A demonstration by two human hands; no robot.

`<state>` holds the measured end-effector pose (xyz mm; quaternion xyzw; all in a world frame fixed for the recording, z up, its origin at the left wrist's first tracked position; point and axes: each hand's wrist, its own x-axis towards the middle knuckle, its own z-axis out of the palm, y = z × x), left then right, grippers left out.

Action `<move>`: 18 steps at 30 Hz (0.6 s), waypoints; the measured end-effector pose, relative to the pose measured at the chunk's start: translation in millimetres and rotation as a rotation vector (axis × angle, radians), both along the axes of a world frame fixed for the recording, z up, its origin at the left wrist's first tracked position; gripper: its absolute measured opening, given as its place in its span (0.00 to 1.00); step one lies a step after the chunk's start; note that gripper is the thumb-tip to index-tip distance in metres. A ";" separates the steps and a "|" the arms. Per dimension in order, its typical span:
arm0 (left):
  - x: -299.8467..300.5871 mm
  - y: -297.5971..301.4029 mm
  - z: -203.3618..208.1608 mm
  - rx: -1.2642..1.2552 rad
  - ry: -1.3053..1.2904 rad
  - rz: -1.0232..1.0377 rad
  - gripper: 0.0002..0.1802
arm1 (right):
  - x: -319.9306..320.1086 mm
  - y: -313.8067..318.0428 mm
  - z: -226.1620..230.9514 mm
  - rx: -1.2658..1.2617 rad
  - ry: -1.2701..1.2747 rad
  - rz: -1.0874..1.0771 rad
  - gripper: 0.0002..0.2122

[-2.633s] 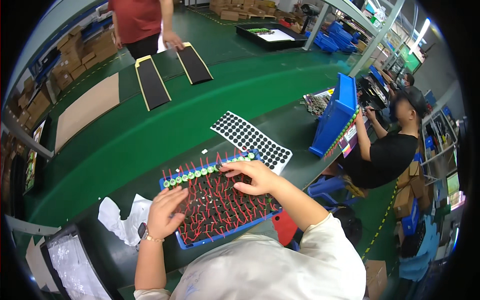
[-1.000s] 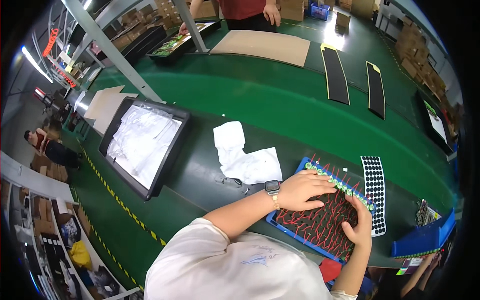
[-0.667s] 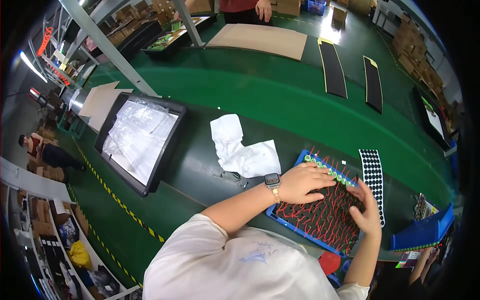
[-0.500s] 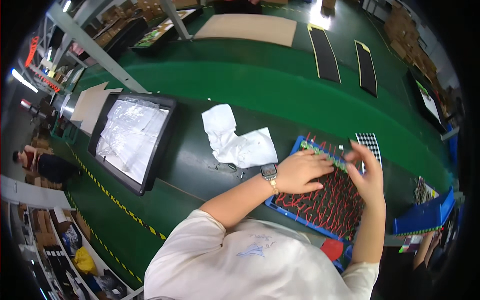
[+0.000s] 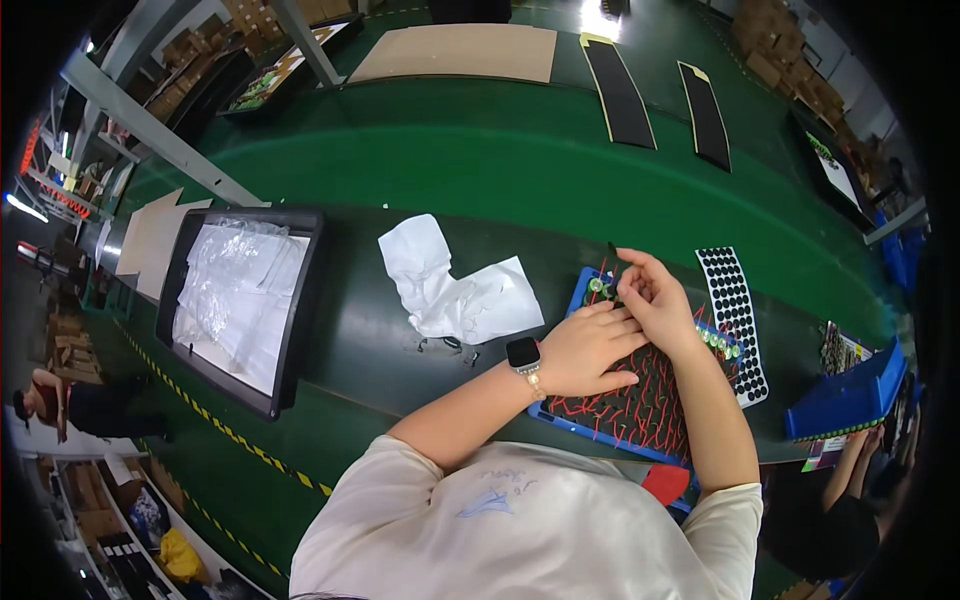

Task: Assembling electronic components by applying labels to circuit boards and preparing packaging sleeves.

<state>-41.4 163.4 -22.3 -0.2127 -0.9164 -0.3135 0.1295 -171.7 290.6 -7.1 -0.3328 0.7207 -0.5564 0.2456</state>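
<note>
A blue tray (image 5: 575, 422) in front of me holds rows of red wires (image 5: 640, 410) standing out of a dark bed. Along its far side runs a row of round green-and-white parts (image 5: 716, 341). My left hand (image 5: 597, 350) lies flat on the tray, fingers stretched toward that row, with nothing seen in its grip. Over the tray's far left corner, my right hand (image 5: 652, 298) has its fingers drawn together. A small black piece (image 5: 612, 249) shows at its fingertips, next to a raised red wire. My right hand and wrist hide part of the row.
Right of the tray lies a white sheet of black dots (image 5: 733, 325). Crumpled white paper (image 5: 455, 300) and a black tray rim (image 5: 300, 310) with plastic wrap are to the left. A blue bin (image 5: 845, 395) stands at the right, near another person's arms (image 5: 850, 470).
My right hand has moved left across the tray to its far left corner, and its fingers have drawn together. More of the dotted sheet shows. My left hand stays on the tray.
</note>
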 end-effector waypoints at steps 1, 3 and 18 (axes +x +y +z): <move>0.7 -0.8 0.5 0.006 -0.009 0.000 0.32 | 0.5 -0.3 -2.8 -0.012 0.010 0.005 0.21; 1.3 -1.0 1.3 0.011 0.003 -0.001 0.31 | 4.2 -0.5 -1.3 -0.011 0.042 -0.015 0.21; -3.1 -3.4 7.8 -0.016 0.036 0.017 0.31 | -0.9 -0.5 10.1 -0.075 0.249 -0.213 0.28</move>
